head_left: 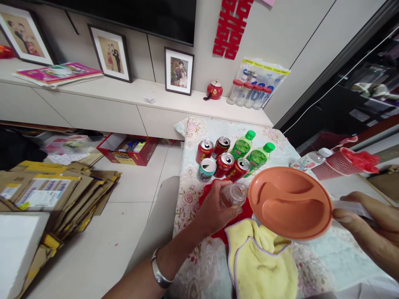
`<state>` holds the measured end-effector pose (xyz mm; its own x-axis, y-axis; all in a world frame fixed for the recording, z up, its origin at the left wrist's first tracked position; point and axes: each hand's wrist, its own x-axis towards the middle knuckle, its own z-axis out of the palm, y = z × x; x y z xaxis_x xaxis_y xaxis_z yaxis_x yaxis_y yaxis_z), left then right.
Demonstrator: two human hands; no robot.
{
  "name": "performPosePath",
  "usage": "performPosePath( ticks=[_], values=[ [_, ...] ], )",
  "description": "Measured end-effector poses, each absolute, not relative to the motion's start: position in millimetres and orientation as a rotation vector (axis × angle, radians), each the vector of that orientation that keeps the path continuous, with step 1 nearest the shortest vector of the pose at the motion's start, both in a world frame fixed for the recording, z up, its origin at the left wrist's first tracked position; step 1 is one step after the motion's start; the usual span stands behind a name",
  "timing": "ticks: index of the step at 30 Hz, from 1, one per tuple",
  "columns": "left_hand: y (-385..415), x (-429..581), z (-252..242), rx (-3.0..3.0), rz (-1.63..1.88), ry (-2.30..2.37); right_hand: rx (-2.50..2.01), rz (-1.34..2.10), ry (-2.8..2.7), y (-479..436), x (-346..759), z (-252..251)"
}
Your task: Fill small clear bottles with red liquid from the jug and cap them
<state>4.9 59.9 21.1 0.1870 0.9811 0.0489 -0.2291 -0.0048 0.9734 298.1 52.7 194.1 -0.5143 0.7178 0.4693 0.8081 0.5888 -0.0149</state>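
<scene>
My left hand (215,211) is wrapped round a small clear jar (232,195), which is tilted with its open mouth turned right, close to the rim of a divided orange plate (293,214). At the plate's right edge, my right hand (370,220) grips it with the thumb on the near side. A whitish translucent strip (350,206) also shows between those fingers; what it is I cannot tell. Under the jar lies a red mat (220,234), partly covered. A yellow cloth (264,265) with a purple edge is spread below the plate.
Several red drink cans (223,164), a grey-teal can (205,170) and two green bottles (258,158) stand behind my left hand. To the right are a clear bottle (314,158) and a pink basket (336,164). Flattened cardboard (59,191) lies at left.
</scene>
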Motion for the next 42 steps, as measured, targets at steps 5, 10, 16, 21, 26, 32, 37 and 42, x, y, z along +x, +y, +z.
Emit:
performPosePath(
  ticks=[5, 10, 16, 21, 26, 32, 37, 42],
  values=[
    [60, 5, 23, 1.144, 1.189, 0.884, -1.202, -0.295, -2.386, 53, 299, 192],
    [59, 5, 22, 1.146, 1.185, 0.917, -1.224, -0.283, -2.376, 53, 302, 192],
    [59, 5, 22, 1.124, 1.176, 0.882, -1.26, -0.245, -2.343, 50, 295, 196],
    [59, 6, 22, 1.097, 1.187, 0.85, -1.405, -0.145, -2.206, 47, 282, 199],
    [59, 5, 22, 1.136, 1.19, 0.9, -1.194, -0.226, -2.335, 52, 283, 202],
    [59, 5, 22, 1.132, 1.174, 0.886, -1.255, -0.219, -2.324, 51, 290, 199],
    [60, 5, 23, 1.129, 1.182, 0.865, -1.196, -0.275, -2.39, 52, 292, 200],
    [59, 4, 23, 1.122, 1.177, 0.883, -1.226, -0.278, -2.381, 55, 296, 197]
  ],
)
